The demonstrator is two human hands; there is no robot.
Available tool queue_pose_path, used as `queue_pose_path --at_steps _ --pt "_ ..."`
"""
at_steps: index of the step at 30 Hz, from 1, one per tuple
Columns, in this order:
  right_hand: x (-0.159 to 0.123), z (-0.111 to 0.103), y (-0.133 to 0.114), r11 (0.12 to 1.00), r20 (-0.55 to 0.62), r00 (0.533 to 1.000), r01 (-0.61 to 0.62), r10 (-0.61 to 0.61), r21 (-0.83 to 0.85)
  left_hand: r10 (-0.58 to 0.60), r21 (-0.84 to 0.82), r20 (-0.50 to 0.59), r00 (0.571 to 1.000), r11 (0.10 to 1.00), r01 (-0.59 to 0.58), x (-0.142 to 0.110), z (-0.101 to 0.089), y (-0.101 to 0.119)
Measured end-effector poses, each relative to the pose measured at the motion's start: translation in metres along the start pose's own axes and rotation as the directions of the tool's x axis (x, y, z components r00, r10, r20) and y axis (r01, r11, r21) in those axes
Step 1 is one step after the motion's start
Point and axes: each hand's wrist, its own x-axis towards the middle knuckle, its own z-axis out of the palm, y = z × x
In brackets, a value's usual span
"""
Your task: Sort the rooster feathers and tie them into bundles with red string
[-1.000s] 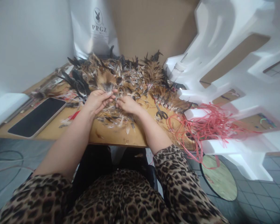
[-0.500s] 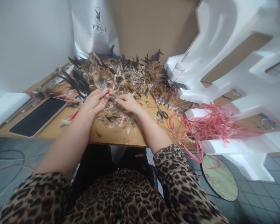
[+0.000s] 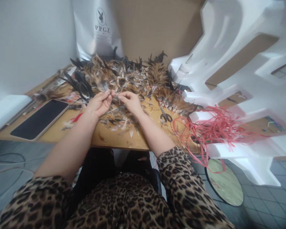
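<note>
Over the near edge of a heap of brown and black feathers (image 3: 131, 71), my left hand (image 3: 99, 104) is closed in a pinch. A small tuft of brown feathers with a pale fluffy base (image 3: 104, 83) rises from its fingertips. Close beside it, my right hand (image 3: 131, 102) is closed too, with thumb and forefinger together near the left fingertips. What the right fingers pinch is too small to make out. Loose feathers (image 3: 121, 122) lie on the wooden tabletop (image 3: 119, 140) below both hands. Black feathers (image 3: 79, 84) lie in a bunch left of my left hand.
Scissors (image 3: 165, 115) lie right of my right hand. A tangle of pink-red ribbon (image 3: 214, 125) hangs over white foam pieces (image 3: 238, 149) at the right. A phone (image 3: 40, 119) and a white box (image 3: 8, 111) are at the left. A silver bag (image 3: 97, 41) stands behind.
My right hand has risen slightly, its fingers now drawn together near the left fingertips. My left hand has stayed almost still with the feather tuft.
</note>
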Motion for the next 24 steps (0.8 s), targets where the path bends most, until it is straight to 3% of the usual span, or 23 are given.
queue_pose_path --at_steps 7,11,18,24 --pt "0.002 -0.0021 0.0013 0.999 -0.028 1.0 0.0 0.002 0.039 -0.022 0.034 -0.013 1.0 0.999 0.022 -0.0022 0.0036 0.0005" --pt "0.0 0.0004 -0.0001 0.999 0.032 0.999 -0.014 0.013 0.046 -0.035 0.014 -0.004 0.999 0.999 0.035 -0.0027 0.0037 0.0001" --pt "0.001 -0.0052 -0.002 0.997 0.0 1.0 0.014 -0.014 -0.071 -0.051 -0.022 0.106 0.993 0.998 0.053 -0.0026 0.0042 -0.0014" --pt "0.0003 -0.0037 -0.0022 0.999 0.11 0.993 0.045 -0.042 -0.022 -0.045 -0.035 0.088 0.995 0.998 0.048 -0.0017 0.0037 -0.0022"
